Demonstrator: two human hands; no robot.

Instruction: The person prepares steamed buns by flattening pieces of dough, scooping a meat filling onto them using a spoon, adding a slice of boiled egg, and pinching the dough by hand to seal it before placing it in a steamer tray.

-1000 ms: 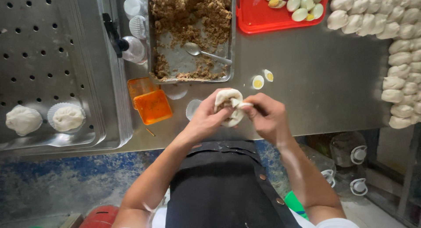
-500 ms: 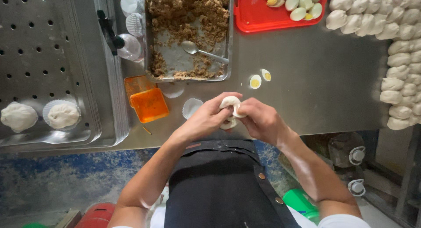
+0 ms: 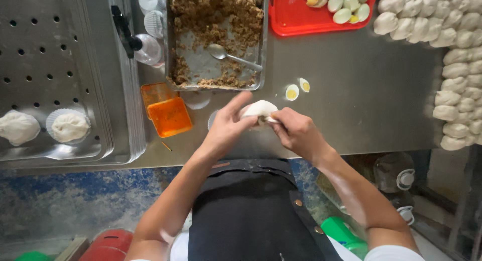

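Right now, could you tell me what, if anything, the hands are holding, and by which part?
Both hold one white dough bun: the left hand cups its left side, the right hand pinches its right edge.

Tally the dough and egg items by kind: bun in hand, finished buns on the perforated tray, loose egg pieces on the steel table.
Bun held in the left hand and right hand: 1
Finished buns on the perforated tray: 2
Loose egg pieces on the steel table: 2
Total: 5
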